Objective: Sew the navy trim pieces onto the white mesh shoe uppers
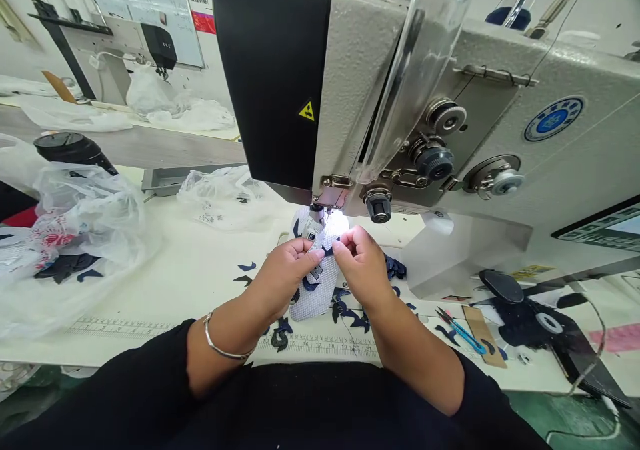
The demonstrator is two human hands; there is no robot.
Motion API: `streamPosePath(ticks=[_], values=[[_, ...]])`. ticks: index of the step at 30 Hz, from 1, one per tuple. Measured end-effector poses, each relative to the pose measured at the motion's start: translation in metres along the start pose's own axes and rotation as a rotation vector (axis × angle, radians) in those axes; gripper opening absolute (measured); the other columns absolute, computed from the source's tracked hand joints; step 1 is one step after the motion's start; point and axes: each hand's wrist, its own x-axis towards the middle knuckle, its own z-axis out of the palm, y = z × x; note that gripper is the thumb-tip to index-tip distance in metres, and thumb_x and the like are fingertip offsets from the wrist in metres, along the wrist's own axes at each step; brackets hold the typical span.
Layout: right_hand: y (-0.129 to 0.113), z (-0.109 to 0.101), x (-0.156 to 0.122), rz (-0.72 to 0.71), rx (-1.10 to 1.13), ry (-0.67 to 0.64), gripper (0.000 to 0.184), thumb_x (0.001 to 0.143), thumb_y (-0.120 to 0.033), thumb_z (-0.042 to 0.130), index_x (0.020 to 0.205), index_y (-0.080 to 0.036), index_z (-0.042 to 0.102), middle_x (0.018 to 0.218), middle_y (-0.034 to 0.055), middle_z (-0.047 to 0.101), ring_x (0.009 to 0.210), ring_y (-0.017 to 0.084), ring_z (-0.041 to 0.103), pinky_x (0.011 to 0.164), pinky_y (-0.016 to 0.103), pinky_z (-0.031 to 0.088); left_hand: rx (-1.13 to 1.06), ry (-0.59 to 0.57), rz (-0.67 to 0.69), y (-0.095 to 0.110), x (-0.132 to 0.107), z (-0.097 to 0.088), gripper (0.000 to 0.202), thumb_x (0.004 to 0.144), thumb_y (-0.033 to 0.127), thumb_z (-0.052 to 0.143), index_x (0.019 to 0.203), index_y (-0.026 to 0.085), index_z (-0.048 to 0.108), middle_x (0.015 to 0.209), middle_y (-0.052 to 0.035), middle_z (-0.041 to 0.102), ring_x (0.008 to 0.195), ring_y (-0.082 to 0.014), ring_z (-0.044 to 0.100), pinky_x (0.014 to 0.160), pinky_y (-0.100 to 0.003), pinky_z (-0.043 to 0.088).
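Observation:
A white textured fabric piece [316,298] lies under the lit needle area of a sewing machine [360,77], with small dark curved patches on it. At its left edge, my left hand [287,268] is closed, thumb and forefinger pinching the fabric just in front of the presser foot. My right hand [364,267] is closed too, its fingertips pinched at the right end of a dark blue patch [329,249] on the fabric. The fingers partly cover the fabric and the stitching spot. Loose dark patches [350,310] are scattered near my right wrist.
Blue-handled snips [463,333] and a brown cardboard strip [485,337] lie at right. A printed ruler [320,347] runs along the table's front edge. Plastic bags [90,217] with dark pieces sit at left. Another sewing machine [115,43] stands behind.

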Motion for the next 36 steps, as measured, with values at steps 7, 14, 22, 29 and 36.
streamPosePath(ticks=[7, 14, 22, 29, 36], values=[[0.016, 0.003, -0.002, -0.196, -0.032, 0.072, 0.014, 0.087, -0.035, 0.065, 0.087, -0.023, 0.057, 0.075, -0.0029, 0.059, 0.065, 0.015, 0.055, 0.060, 0.029, 0.046, 0.049, 0.082, 0.010, -0.002, 0.006, -0.005, 0.023, 0.082, 0.039, 0.068, 0.077, 0.019, 0.056, 0.065, 0.0039, 0.052, 0.058, -0.0107, 0.045, 0.053, -0.024, 0.034], [0.030, -0.004, 0.000, -0.840, -0.224, 0.194, 0.030, 0.092, -0.010, 0.056, 0.118, -0.023, 0.065, 0.116, 0.0068, 0.069, 0.110, 0.022, 0.062, 0.100, 0.043, 0.052, 0.104, 0.034, -0.010, 0.013, 0.012, -0.008, 0.020, 0.077, 0.033, 0.068, 0.076, 0.018, 0.055, 0.065, 0.0039, 0.051, 0.058, -0.0104, 0.044, 0.053, -0.024, 0.034], [0.040, -0.002, 0.002, -0.791, -0.308, 0.150, 0.047, 0.087, -0.007, 0.055, 0.129, -0.025, 0.063, 0.128, 0.0026, 0.067, 0.119, 0.023, 0.059, 0.106, 0.045, 0.048, 0.239, -0.114, -0.110, 0.050, 0.041, -0.018, 0.021, 0.069, 0.028, 0.074, 0.084, 0.017, 0.063, 0.072, -0.0001, 0.061, 0.066, -0.0140, 0.054, 0.062, -0.027, 0.040], [0.035, -0.001, 0.004, -0.724, -0.311, 0.160, 0.038, 0.090, -0.013, 0.056, 0.124, -0.026, 0.066, 0.123, 0.0025, 0.070, 0.115, 0.023, 0.061, 0.104, 0.044, 0.048, 0.094, -0.185, -0.195, 0.059, 0.052, -0.022, 0.021, 0.063, 0.021, 0.080, 0.078, 0.016, 0.066, 0.070, -0.0017, 0.065, 0.066, -0.0150, 0.060, 0.061, -0.026, 0.044], [0.035, -0.003, 0.005, -0.696, -0.301, 0.120, 0.035, 0.091, -0.013, 0.057, 0.121, -0.026, 0.068, 0.122, 0.0039, 0.069, 0.115, 0.023, 0.059, 0.103, 0.045, 0.047, 0.020, -0.216, -0.171, 0.058, 0.043, -0.026, 0.028, 0.060, 0.013, 0.073, 0.087, 0.017, 0.067, 0.075, -0.0009, 0.066, 0.068, -0.0142, 0.061, 0.060, -0.025, 0.046]])
